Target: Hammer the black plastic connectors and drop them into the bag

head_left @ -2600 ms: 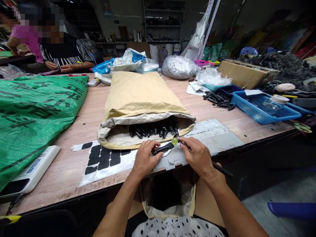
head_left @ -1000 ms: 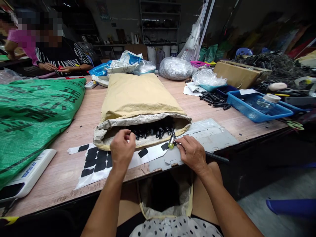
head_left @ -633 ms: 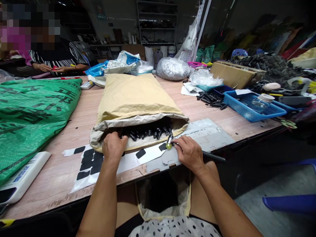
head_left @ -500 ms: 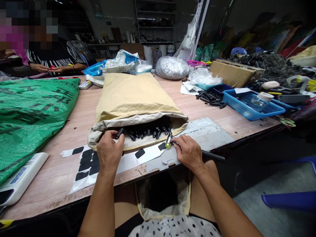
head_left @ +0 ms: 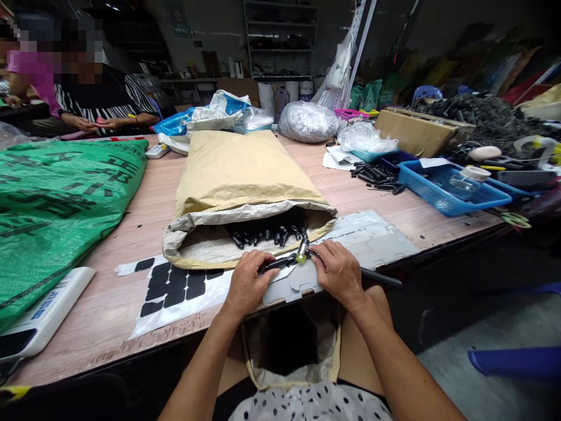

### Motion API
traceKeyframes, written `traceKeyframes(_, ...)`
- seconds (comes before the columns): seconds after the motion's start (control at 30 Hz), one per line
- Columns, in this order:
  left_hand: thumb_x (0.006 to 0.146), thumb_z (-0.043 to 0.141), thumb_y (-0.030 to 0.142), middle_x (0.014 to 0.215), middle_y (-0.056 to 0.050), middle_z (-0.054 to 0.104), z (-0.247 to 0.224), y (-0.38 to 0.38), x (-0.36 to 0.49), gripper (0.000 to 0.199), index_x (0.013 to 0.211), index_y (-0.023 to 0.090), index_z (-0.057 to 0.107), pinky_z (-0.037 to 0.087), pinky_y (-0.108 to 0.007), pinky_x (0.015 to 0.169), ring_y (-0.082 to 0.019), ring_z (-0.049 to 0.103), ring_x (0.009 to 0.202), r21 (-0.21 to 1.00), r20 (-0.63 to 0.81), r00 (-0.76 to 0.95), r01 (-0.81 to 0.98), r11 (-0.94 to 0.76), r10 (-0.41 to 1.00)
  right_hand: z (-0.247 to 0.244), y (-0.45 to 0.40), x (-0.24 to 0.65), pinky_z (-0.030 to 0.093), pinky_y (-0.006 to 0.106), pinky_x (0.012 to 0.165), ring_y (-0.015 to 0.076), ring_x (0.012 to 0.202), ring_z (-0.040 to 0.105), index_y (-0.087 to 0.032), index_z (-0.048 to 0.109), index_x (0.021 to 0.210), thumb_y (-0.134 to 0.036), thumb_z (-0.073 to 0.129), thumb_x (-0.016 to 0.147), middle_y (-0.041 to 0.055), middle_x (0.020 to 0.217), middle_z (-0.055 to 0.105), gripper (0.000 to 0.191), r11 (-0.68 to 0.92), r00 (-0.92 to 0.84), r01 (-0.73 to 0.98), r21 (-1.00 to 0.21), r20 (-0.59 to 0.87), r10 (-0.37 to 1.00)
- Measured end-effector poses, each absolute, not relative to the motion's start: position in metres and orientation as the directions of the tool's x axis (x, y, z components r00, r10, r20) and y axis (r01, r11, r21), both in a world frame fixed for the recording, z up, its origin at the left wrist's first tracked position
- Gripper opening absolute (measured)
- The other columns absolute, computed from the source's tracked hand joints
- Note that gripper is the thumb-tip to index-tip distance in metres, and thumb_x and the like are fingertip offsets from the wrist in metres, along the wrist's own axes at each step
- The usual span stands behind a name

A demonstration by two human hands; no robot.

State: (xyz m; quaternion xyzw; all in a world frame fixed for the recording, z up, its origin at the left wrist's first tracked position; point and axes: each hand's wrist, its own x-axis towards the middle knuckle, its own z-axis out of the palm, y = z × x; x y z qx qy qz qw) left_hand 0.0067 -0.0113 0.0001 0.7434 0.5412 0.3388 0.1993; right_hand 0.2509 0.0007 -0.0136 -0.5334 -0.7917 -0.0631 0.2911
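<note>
Black part: slim tube, pinched between thumb and fingers of the left hand, just above the front edge of the counter. Right hand closed round the handle of a hammer-like tool; its metal head with yellow-green end is at 2–3 o'clock from the part, just beside it. Can't tell if they touch.

Handling, my guess: part is light, stiff, smooth, maybe slick, not very fragile. Hold mid-body, fingertips clear of the end by the head. Tool probably head-heavy; grip the handle.

Around: tan sack at 12, mouth toward the person, black pieces inside. Grey board at 3. White sheet with black squares at 8. Blue basket between 2 and 3, well apart.

Hard to read: part's left end is behind fingers. Sack interior dark, no count possible. Second bag at 6, on the lap, contents unreadable. Green bag at 9–10, cut off by the frame.
</note>
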Motion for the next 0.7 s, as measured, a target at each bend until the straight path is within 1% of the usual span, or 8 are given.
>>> traceKeyframes(0.07, 0.087, 0.069, 0.023, 0.095, -0.003, 0.068, 0.001, -0.011, 0.005, 0.013, 0.100, 0.023, 0.069, 0.045, -0.036, 0.084, -0.023, 0.058, 0.094, 0.675, 0.275, 0.193, 0.659, -0.332, 0.942, -0.013, 0.001, 0.252, 0.046, 0.035, 0.087, 0.0236, 0.096, 0.059, -0.021, 0.069, 0.110, -0.020, 0.055, 0.098, 0.0069, 0.099, 0.067, 0.018, 0.441, -0.263, 0.867, -0.233, 0.538, 0.801)
traceKeyframes(0.13, 0.086, 0.070, 0.024, 0.094, -0.003, 0.067, 0.002, -0.011, 0.005, 0.014, 0.100, 0.023, 0.069, 0.044, -0.036, 0.084, -0.023, 0.058, 0.093, 0.674, 0.266, 0.199, 0.662, -0.329, 0.943, -0.011, 0.000, 0.253, 0.048, 0.035, 0.089, 0.0235, 0.099, 0.061, -0.021, 0.068, 0.114, -0.020, 0.053, 0.099, 0.0073, 0.101, 0.068, 0.021, 0.467, -0.250, 0.837, -0.284, 0.562, 0.789)
traceKeyframes(0.23, 0.085, 0.070, 0.024, 0.091, -0.003, 0.065, 0.002, -0.011, 0.006, 0.013, 0.098, 0.023, 0.070, 0.044, -0.036, 0.083, -0.023, 0.057, 0.092, 0.672, 0.258, 0.193, 0.669, -0.319, 0.947, -0.002, -0.004, 0.248, 0.051, 0.035, 0.091, 0.0224, 0.101, 0.063, -0.022, 0.065, 0.122, -0.021, 0.049, 0.102, 0.0081, 0.104, 0.068, 0.026, 0.522, -0.208, 0.745, -0.416, 0.598, 0.774)
traceKeyframes(0.3, 0.083, 0.070, 0.022, 0.090, -0.002, 0.065, 0.003, -0.010, 0.007, 0.013, 0.096, 0.023, 0.069, 0.044, -0.035, 0.083, -0.023, 0.057, 0.090, 0.675, 0.252, 0.182, 0.671, -0.307, 0.951, 0.006, -0.009, 0.239, 0.053, 0.035, 0.091, 0.0213, 0.100, 0.065, -0.023, 0.065, 0.123, -0.022, 0.048, 0.103, 0.0078, 0.103, 0.069, 0.027, 0.561, -0.196, 0.653, -0.510, 0.602, 0.774)
traceKeyframes(0.37, 0.081, 0.070, 0.021, 0.088, -0.002, 0.065, 0.003, -0.010, 0.008, 0.014, 0.095, 0.022, 0.069, 0.043, -0.035, 0.082, -0.023, 0.057, 0.089, 0.672, 0.246, 0.175, 0.678, -0.298, 0.953, 0.011, -0.014, 0.229, 0.055, 0.034, 0.088, 0.0205, 0.097, 0.067, -0.023, 0.067, 0.120, -0.021, 0.048, 0.102, 0.0073, 0.101, 0.070, 0.026, 0.585, -0.210, 0.580, -0.568, 0.589, 0.780)
traceKeyframes(0.43, 0.080, 0.071, 0.022, 0.087, -0.002, 0.065, 0.003, -0.010, 0.008, 0.013, 0.094, 0.022, 0.070, 0.043, -0.035, 0.082, -0.023, 0.057, 0.089, 0.662, 0.246, 0.176, 0.688, -0.297, 0.953, 0.015, -0.017, 0.219, 0.056, 0.034, 0.086, 0.0204, 0.095, 0.067, -0.022, 0.067, 0.120, -0.021, 0.049, 0.102, 0.0073, 0.101, 0.071, 0.026, 0.590, -0.237, 0.552, -0.589, 0.568, 0.788)
traceKeyframes(0.53, 0.083, 0.071, 0.025, 0.087, -0.002, 0.064, 0.001, -0.009, 0.008, 0.010, 0.093, 0.022, 0.069, 0.042, -0.035, 0.080, -0.023, 0.056, 0.088, 0.652, 0.251, 0.185, 0.693, -0.307, 0.950, 0.019, -0.021, 0.208, 0.056, 0.035, 0.087, 0.0210, 0.096, 0.068, -0.022, 0.066, 0.124, -0.020, 0.050, 0.101, 0.0083, 0.104, 0.072, 0.028, 0.596, -0.258, 0.546, -0.589, 0.559, 0.788)
traceKeyframes(0.7, 0.085, 0.071, 0.027, 0.086, -0.002, 0.062, 0.000, -0.008, 0.006, 0.008, 0.085, 0.022, 0.066, 0.042, -0.036, 0.080, -0.023, 0.055, 0.089, 0.654, 0.245, 0.194, 0.691, -0.309, 0.950, 0.023, -0.029, 0.200, 0.056, 0.035, 0.090, 0.0215, 0.099, 0.067, -0.023, 0.064, 0.129, -0.018, 0.049, 0.101, 0.0086, 0.105, 0.071, 0.032, 0.633, -0.276, 0.550, -0.545, 0.596, 0.754)
